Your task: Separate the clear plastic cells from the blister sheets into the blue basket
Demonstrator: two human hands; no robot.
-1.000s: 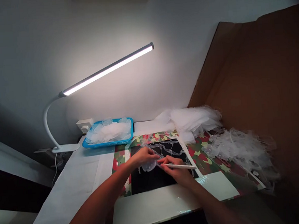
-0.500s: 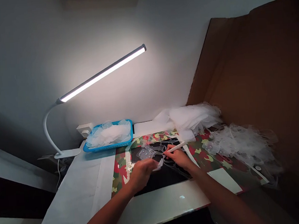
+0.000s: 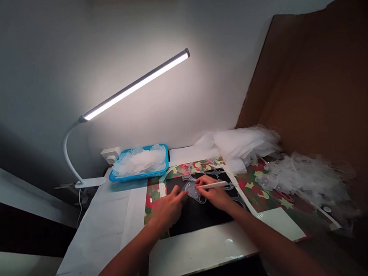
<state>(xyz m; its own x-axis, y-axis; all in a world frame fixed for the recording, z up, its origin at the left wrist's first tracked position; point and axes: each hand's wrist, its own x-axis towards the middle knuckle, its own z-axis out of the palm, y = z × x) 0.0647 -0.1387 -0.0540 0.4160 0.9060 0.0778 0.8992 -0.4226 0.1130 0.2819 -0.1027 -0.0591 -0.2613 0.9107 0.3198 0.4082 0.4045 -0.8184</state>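
My right hand [image 3: 213,191] is closed around a white pen-like tool [image 3: 217,185], its tip end at a sheer whitish cut-out piece [image 3: 192,191] with small dots. That piece lies on a black sheet [image 3: 190,221]. Left of it, my left hand [image 3: 170,206] has its index finger stretched out to the piece's edge, and I see nothing gripped in it. Thin, pale, looping strips of sheer material [image 3: 234,187] lie on the black sheet beyond and beside my right hand.
A blue basket [image 3: 139,176] of sheer white pieces stands at the back left. A white sheer stack [image 3: 244,144] and a tangled heap of scraps [image 3: 310,184] lie to the right, before a cardboard panel [image 3: 308,70]. A lit lamp [image 3: 136,86] reaches overhead.
The small white scrap in my left hand is gone from it, and that hand's finger now reaches to the sheer piece. My right hand has tilted the tool flatter. The view has shifted slightly.
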